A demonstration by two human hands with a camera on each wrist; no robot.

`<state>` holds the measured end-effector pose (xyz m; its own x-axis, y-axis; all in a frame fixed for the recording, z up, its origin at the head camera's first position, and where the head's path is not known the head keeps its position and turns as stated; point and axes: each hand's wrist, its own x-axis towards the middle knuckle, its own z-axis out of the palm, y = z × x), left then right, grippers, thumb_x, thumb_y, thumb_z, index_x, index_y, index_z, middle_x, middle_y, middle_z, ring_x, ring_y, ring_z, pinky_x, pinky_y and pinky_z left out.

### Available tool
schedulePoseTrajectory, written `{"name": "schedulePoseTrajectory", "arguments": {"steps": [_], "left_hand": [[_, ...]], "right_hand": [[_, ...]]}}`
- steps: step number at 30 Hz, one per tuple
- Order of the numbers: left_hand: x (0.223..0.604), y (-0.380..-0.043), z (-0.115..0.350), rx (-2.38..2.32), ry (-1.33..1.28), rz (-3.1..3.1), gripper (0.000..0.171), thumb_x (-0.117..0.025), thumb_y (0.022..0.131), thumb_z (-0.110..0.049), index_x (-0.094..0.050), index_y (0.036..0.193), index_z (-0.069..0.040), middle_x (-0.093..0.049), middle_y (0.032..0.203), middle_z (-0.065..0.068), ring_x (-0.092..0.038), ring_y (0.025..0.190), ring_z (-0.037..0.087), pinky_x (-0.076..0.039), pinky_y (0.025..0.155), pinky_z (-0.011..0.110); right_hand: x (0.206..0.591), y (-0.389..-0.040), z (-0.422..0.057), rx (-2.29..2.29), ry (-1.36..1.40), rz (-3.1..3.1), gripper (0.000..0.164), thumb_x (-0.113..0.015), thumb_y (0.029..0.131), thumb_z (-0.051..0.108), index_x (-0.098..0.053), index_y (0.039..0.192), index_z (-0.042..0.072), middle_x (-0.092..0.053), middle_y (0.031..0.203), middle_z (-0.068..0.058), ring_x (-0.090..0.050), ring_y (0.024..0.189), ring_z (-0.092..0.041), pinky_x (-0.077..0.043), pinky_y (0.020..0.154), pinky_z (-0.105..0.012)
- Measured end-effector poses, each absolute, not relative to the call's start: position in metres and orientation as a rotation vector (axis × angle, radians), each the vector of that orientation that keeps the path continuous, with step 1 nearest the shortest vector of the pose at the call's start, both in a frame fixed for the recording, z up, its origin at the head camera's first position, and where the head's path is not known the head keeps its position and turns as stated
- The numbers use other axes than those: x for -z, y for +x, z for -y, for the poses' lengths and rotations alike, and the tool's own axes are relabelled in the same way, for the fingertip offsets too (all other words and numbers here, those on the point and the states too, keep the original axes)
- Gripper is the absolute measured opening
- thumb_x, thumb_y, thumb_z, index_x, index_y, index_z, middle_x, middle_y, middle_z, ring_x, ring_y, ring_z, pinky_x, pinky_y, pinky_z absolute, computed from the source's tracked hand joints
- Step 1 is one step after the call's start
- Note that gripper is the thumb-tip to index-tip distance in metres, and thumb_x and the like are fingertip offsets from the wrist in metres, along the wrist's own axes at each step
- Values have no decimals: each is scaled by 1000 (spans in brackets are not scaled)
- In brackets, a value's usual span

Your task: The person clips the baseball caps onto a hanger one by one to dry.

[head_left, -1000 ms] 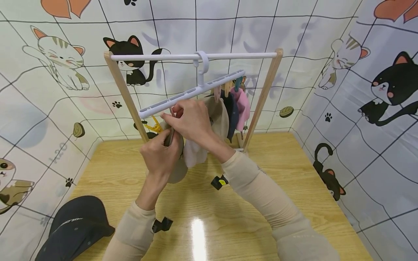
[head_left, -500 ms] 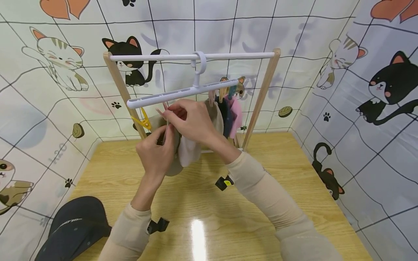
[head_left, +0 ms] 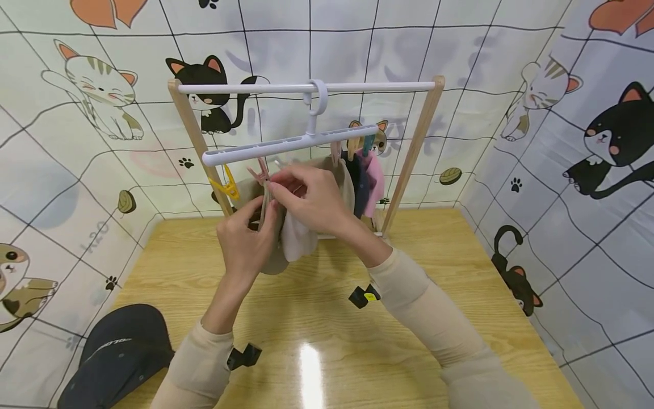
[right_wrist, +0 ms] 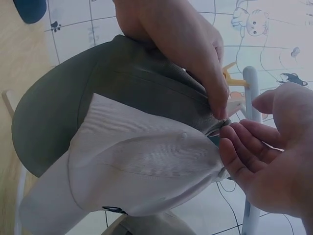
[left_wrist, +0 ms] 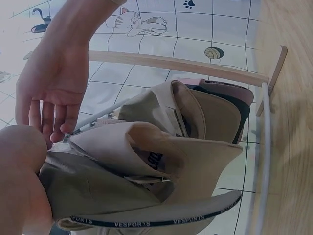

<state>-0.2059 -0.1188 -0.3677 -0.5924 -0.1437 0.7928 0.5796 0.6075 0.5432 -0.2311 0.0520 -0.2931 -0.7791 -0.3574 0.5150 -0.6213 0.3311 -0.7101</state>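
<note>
Under the white hanger (head_left: pixel 278 149), my left hand (head_left: pixel 245 238) pinches the edge of a grey-green baseball cap (right_wrist: pixel 137 73). A pink clothespin (head_left: pixel 261 170) hangs from the hanger just above this edge; whether it bites the cap I cannot tell. My right hand (head_left: pixel 319 199) is at the same spot. In the right wrist view its loosely bent fingers (right_wrist: pixel 239 152) touch the cap's edge, with the thumb apart. A white cap (right_wrist: pixel 146 152) hangs right beside the grey-green one. Left of the hands dangles a yellow clothespin (head_left: pixel 230 184).
Beige (head_left: pixel 348 182), navy (head_left: pixel 360 190) and pink (head_left: pixel 375 179) caps hang from clothespins at the hanger's right. A wooden rack with a white rod (head_left: pixel 240 89) carries the hanger. On the table (head_left: pixel 409 255) a black cap (head_left: pixel 120 352) lies at front left.
The hanger's left end has risen, making it less tilted. My right fingers have left the pink clothespin and slid down to the cap's edge. My left hand keeps its pinch.
</note>
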Motion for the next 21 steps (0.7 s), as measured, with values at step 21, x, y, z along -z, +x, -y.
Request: {"name": "schedulePoseTrajectory", "arguments": {"steps": [21], "left_hand": [[371, -183, 139, 1042, -398, 2115, 39, -85, 100, -25, -81, 129, 0, -86, 115, 20, -83, 97, 40, -66, 81, 57]], "right_hand": [[306, -216, -68, -1386, 1010, 2322, 25, -73, 109, 16, -79, 125, -1, -82, 110, -11, -76, 98, -20, -66, 90, -43]]}}
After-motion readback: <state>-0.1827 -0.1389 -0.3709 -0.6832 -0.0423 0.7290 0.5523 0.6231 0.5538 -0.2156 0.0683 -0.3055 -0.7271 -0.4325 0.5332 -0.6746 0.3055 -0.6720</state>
